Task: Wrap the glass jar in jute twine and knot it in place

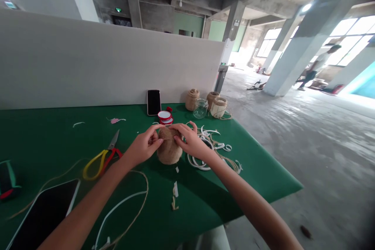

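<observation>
- Nearest, at the front of the green counter (pixel 258 175), a loop of twine (pixel 147 187) and a pale strip (pixel 117 205) lie loose, with a dark-screened tablet (pixel 43 216) to the left of them.
- Small paper scraps (pixel 175 189) and a twine offcut (pixel 174 204) lie in front of the work, so some trimming is probably done.
- The scissors (pixel 102 162) lie beside the left forearm, blades slightly parted, held by neither hand.
- The twine-covered jar (pixel 170 154) is at the middle of the counter, between both hands; whether it rests on the surface or is lifted a little cannot be told.
- The left hand (pixel 149 140) has its grip drawn in on the jar's upper part, fingers bent and thumb against the near side.
- The right hand (pixel 189 139) has its grip curved over the top from the other side, thumb against the near side; a thin strand seems to run between the thumbs.
- Twine covers the jar's visible body, so the wrapping looks well advanced; the upper part appears to be what is left, though the fingers hide much of it.
- Just right of it lies a tangle of white strips and twine (pixel 202 164).
- Farther back are red-edged rolls (pixel 164 115), a bare glass jar (pixel 200 109) and a pale jar (pixel 218 108) with twine around its neck.
- Behind these, two brown jars (pixel 192 100) look covered already; a phone (pixel 154 102) leans against the white partition (pixel 111 66).
- Far off, a person (pixel 320 62) stands beyond a pillar (pixel 307 43).
</observation>
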{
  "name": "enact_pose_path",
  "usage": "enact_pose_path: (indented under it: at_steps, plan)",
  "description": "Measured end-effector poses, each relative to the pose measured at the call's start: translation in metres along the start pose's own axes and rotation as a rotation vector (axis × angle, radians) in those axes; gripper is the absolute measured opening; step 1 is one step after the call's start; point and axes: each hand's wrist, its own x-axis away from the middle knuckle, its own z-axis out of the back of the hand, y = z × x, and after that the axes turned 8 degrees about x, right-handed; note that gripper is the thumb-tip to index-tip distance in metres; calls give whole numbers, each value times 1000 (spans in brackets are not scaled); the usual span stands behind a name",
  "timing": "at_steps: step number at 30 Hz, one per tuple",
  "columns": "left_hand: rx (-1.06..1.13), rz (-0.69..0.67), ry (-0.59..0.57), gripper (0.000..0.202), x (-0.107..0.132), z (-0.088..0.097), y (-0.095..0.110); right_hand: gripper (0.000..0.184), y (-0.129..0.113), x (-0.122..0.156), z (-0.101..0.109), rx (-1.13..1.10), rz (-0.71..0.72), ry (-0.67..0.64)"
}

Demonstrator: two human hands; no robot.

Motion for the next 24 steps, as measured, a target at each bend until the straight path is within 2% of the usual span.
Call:
enact_pose_path:
  at_steps: [13,24]
  plan:
    - [-178,19,55,37,-6,2,3,34,0,-3,4,-49,-17,-30]
    - [-114,41,-5,37,-11,6,4,37,0,-3,7,-51,-6,-41]
